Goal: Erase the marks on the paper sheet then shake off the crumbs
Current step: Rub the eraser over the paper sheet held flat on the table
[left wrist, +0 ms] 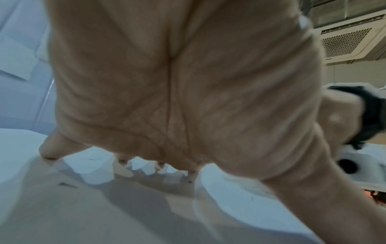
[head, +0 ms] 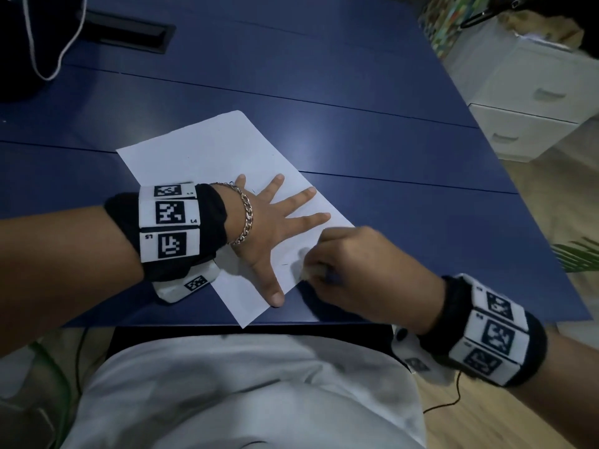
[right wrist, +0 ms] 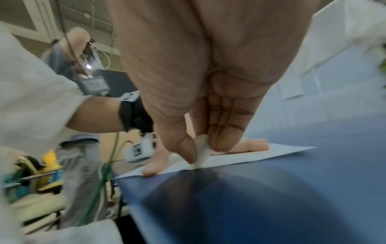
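A white paper sheet (head: pixel 214 150) lies slanted on the blue table (head: pixel 372 124), with small dark pencil marks (head: pixel 285 264) near its right edge. My left hand (head: pixel 275 228) lies flat on the sheet with fingers spread, pressing it down; in the left wrist view the left hand (left wrist: pixel 177 99) fills the picture above the paper (left wrist: pixel 100 168). My right hand (head: pixel 350 270) pinches a white eraser (head: pixel 311 272) and holds its tip on the sheet's right edge. The right wrist view shows the eraser (right wrist: pixel 201 151) between thumb and fingers of the right hand (right wrist: pixel 198 145), touching the paper (right wrist: pixel 261 155).
The table's near edge (head: pixel 227 325) runs just below the sheet. A dark cable slot (head: pixel 129 30) and a black bag with a white cord (head: pixel 39 34) sit at the far left. White drawer units (head: pixel 534 102) stand to the right of the table.
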Demonstrator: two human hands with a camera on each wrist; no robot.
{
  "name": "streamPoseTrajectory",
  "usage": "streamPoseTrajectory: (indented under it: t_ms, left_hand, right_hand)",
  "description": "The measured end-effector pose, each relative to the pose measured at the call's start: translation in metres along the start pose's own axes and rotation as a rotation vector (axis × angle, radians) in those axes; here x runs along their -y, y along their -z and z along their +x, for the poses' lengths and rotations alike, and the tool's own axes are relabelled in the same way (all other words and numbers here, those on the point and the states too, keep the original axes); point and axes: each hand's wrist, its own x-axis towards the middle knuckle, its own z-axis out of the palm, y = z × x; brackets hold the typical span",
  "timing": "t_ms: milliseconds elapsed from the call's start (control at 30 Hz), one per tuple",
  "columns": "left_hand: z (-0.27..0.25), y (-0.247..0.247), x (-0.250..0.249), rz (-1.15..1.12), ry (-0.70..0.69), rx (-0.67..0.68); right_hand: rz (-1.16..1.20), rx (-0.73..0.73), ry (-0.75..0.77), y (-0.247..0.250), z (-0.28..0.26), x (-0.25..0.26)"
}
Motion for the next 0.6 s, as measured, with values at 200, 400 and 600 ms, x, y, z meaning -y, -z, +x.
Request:
streamPoseTrajectory:
  t_ms: [200, 400, 600]
  left_hand:
    - [-0.001, 0.0, 0.001, -0.01, -0.003, 0.003]
    - [0.001, -0.001, 0.0, 0.016, 0.001, -0.003]
    - [-0.002, 0.002, 0.0, 0.017, 0.003, 0.008]
  right_hand:
    - [-0.094, -0.1, -0.184, 0.021, 0.015, -0.049]
    - [-0.052, 0.049, -0.005, -0.003, -0.004, 0.02]
    - [-0.113, -0.097, -0.269, 0.017, 0.008, -0.039]
